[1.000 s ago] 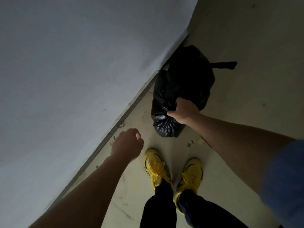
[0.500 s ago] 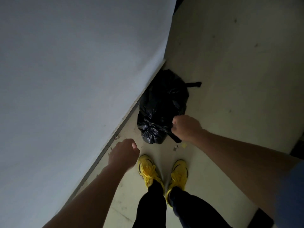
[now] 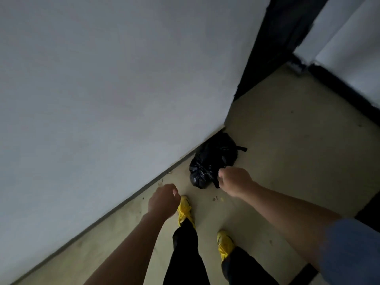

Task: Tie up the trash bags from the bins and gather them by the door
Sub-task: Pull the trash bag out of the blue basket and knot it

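Indoor hallway: white wall, dark doorframe

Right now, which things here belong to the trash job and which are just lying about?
Job: front black trash bag, its tie pinched by the right hand; rear black trash bag, against the wall.
Lying about: floor scraps; crumbs by the wall.

Your left hand and right hand are bare, as are both forearms. At 4 o'clock a blue-grey sleeve covers your right upper arm. Towards 6 o'clock your trousers are black, and your left shoe and right shoe are bright yellow, with yellow laces.
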